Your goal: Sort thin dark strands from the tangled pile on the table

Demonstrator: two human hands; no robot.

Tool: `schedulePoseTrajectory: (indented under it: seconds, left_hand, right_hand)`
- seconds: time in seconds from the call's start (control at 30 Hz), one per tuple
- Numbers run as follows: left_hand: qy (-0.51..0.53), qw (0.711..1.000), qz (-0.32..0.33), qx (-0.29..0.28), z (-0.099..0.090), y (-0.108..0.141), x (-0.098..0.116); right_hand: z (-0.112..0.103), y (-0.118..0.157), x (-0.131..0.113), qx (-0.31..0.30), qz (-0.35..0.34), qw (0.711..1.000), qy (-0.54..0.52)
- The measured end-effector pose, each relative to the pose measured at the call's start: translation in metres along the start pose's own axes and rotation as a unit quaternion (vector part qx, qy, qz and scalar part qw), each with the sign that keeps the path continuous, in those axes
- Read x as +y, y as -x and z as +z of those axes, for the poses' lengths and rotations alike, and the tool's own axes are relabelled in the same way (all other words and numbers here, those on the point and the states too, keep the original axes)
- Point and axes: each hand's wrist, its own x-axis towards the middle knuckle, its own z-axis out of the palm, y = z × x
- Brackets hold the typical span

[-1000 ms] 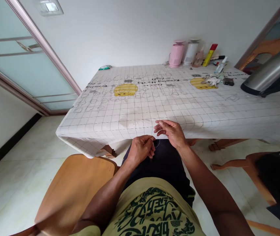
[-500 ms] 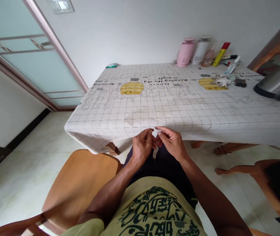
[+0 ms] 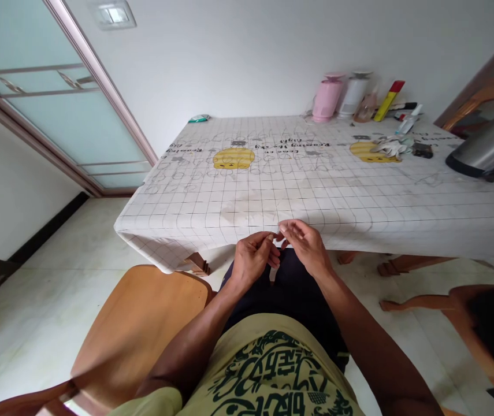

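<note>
Both bare hands are meeting just above the lap, at the near edge of a table wearing a smooth white cloth (image 3: 186, 202) with thin grid lines. The left hand (image 3: 253, 258) is pressing thumb against forefinger, pinching a fine strand (image 3: 278, 229) that is barely showing between the two hands. The right hand (image 3: 306, 244) is curling its thumb and forefinger close to it; whether they are grasping it, I cannot tell.

Taking the hands as the clock's centre, a glossy pink cylinder (image 3: 327, 99) and a white cylinder (image 3: 353, 97) are standing at 1 o'clock. A crumpled, pale fabric glove (image 3: 390, 148) is lying at 2 o'clock, and a brushed-metal kettle (image 3: 485, 144) is sitting beyond it, between 2 and 3. A flat green-and-white packet (image 3: 199, 118) is resting between 10 and 11. At 8 o'clock, a smooth wooden chair seat (image 3: 143, 323) is showing its rounded corners.
</note>
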Motion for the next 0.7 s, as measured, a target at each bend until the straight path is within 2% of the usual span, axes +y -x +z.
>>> schedulePoseTrajectory:
  seconds: [0.07,0.23,0.3,0.43,0.53,0.6,0.7]
  left_hand:
    - [0.003,1.0,-0.01,-0.011,-0.001,0.002,0.004]
    - [0.044,0.992,-0.07,-0.096,-0.005,0.006,0.017]
    - [0.061,0.988,-0.086,-0.11,-0.006,0.008,0.019]
    - [0.086,0.984,-0.11,-0.111,-0.007,0.01,0.019]
    - [0.084,0.984,-0.118,-0.107,-0.006,0.012,0.019]
    - [0.067,0.988,-0.105,-0.085,-0.005,0.014,0.019]
    - [0.032,0.997,-0.058,-0.03,-0.003,0.014,0.02]
  right_hand:
    - [-0.005,-0.008,-0.007,-0.02,-0.012,1.0,-0.021]
    - [-0.015,-0.019,-0.018,-0.143,-0.001,0.987,-0.08]
    - [-0.015,-0.02,-0.017,-0.154,0.019,0.983,-0.103]
    - [-0.009,-0.017,-0.009,-0.129,0.038,0.982,-0.134]
    - [-0.007,-0.017,-0.004,-0.139,0.059,0.975,-0.164]
    - [-0.007,-0.017,-0.003,-0.148,0.069,0.971,-0.173]
    - [-0.01,-0.012,-0.005,-0.142,0.046,0.98,-0.132]
